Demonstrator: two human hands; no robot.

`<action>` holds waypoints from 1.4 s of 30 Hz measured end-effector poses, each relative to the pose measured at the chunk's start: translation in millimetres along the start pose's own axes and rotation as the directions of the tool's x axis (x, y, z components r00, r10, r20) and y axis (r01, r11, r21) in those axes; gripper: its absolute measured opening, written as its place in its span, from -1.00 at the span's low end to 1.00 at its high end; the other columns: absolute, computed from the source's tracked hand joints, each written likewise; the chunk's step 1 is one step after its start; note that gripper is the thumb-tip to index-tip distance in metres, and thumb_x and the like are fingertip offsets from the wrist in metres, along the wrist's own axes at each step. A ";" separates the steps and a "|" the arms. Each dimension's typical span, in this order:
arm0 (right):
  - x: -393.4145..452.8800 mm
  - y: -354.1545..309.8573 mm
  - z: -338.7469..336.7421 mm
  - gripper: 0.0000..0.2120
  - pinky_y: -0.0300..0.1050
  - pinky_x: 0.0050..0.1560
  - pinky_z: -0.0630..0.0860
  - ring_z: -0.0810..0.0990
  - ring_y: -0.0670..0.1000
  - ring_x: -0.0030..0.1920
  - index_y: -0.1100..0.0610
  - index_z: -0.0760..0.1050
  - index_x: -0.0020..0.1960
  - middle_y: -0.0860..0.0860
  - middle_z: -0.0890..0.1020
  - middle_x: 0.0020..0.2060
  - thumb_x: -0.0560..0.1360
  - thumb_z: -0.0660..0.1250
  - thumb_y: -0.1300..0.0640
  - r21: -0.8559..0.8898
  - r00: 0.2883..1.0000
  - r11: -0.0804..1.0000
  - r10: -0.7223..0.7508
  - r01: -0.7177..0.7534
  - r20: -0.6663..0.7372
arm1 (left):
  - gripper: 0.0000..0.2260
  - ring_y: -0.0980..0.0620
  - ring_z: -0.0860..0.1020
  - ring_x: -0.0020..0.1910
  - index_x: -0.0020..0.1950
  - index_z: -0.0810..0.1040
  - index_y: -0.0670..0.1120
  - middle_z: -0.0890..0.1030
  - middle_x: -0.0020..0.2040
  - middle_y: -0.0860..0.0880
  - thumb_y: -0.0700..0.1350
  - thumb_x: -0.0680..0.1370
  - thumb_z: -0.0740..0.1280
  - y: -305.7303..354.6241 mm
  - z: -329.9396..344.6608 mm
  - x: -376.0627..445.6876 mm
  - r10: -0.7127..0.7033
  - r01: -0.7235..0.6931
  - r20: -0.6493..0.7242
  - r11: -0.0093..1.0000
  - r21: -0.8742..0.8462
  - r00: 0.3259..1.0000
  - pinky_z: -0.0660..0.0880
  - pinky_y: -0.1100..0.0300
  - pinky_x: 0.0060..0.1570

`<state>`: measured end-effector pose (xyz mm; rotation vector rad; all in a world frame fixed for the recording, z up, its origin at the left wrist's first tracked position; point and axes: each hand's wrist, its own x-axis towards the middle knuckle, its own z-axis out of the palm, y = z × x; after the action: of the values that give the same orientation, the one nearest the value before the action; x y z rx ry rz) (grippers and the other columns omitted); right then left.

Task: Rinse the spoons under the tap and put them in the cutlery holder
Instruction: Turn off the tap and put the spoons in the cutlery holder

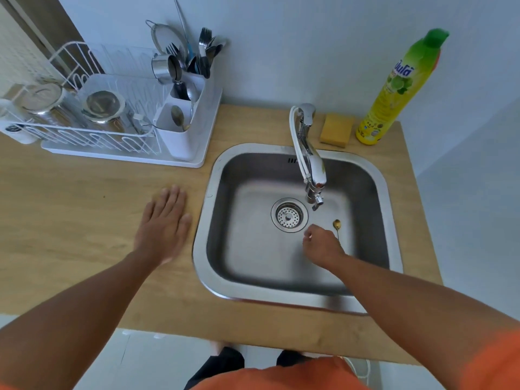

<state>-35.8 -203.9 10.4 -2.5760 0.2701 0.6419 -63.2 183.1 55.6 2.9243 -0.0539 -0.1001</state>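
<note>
Right hand [320,244] is down in the sink [365,175], fingers curled, and whether the grip has the handle yet, I can't tell. The gold spoon [337,227] lies on the sink floor just to that hand's right, bowl pointing away toward the tap [311,161], handle running back behind the knuckles. Left hand [163,223] rests flat, fingers straight, on the surface [84,220], well off. Cutlery holder [180,128] waits far left.

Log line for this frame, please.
left hand flat on counter | right hand in sink, grip on gold spoon unclear | tap dry
</note>
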 end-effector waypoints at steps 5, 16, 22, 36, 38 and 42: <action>8.5 44.7 -12.5 -0.69 -0.04 0.04 0.52 0.60 0.28 0.17 0.23 0.44 0.30 0.26 0.60 0.19 0.58 0.19 0.19 -0.072 0.975 0.973 0.217 -0.220 -0.057 | -0.36 -0.03 -0.07 0.68 0.70 0.04 -0.10 0.03 0.71 -0.05 0.18 0.67 -0.16 -2.6 2.6 0.2 -0.002 0.002 -0.001 1.000 0.006 1.000 -0.05 -0.13 0.62; 15.1 49.5 -23.8 -0.89 -0.16 -0.52 0.57 0.68 0.16 -0.48 0.31 0.53 -0.03 0.20 0.67 -0.23 0.58 0.27 0.27 -0.029 0.916 0.916 0.400 -0.401 -0.042 | -0.36 -0.01 -0.07 0.68 0.70 0.02 -0.10 0.02 0.70 -0.03 0.18 0.68 -0.15 -6.1 9.0 2.5 0.005 -0.005 -0.026 1.000 0.012 1.000 -0.09 -0.11 0.63; 16.1 47.2 -21.6 -0.86 -0.13 -0.39 0.58 0.70 0.20 -0.24 0.21 0.42 -0.16 0.21 0.66 -0.06 0.58 0.27 0.25 -0.054 0.938 0.937 0.340 -0.344 -0.070 | -0.37 -0.01 -0.05 0.68 0.70 0.03 -0.09 0.04 0.70 -0.03 0.19 0.69 -0.14 -10.3 13.8 4.2 0.007 -0.006 -0.041 1.000 0.026 0.999 -0.09 -0.09 0.62; 0.3 -31.7 11.9 -0.79 -0.05 -0.08 0.48 0.65 0.20 0.02 0.07 0.49 0.03 0.08 0.68 0.09 0.50 0.20 0.00 -0.093 0.994 0.990 0.101 -0.106 -0.049 | -0.38 0.02 -0.10 0.67 0.70 0.00 -0.08 0.00 0.70 0.00 0.18 0.68 -0.14 -5.7 9.6 4.6 -0.011 0.012 -0.023 1.000 0.021 1.000 -0.10 -0.11 0.63; -5.4 -61.8 18.9 -0.79 -0.04 -0.06 0.52 0.66 0.21 0.03 0.06 0.52 0.06 0.04 0.69 0.08 0.53 0.21 -0.01 -0.014 0.998 1.000 -0.021 0.020 -0.055 | -0.38 0.01 -0.10 0.68 0.70 -0.01 -0.08 0.00 0.70 -0.01 0.17 0.68 -0.14 -4.7 8.2 3.5 -0.014 0.014 -0.017 1.000 0.027 1.000 -0.09 -0.12 0.63; -15.9 -133.4 15.9 -0.88 0.05 -0.08 0.59 0.66 0.10 -0.16 0.00 0.42 -0.09 -0.06 0.67 -0.24 0.57 0.19 -0.02 0.134 0.963 0.955 -0.254 0.264 -0.089 | -0.37 0.01 -0.13 0.67 0.70 -0.03 -0.07 -0.02 0.70 -0.01 0.18 0.67 -0.17 -1.4 5.2 2.3 -0.017 0.017 -0.005 0.999 0.040 1.000 -0.10 -0.12 0.63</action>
<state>-16.6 -78.8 58.3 -2.4404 -0.0015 0.4187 -61.3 183.2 50.0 2.9650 -0.0307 -0.0956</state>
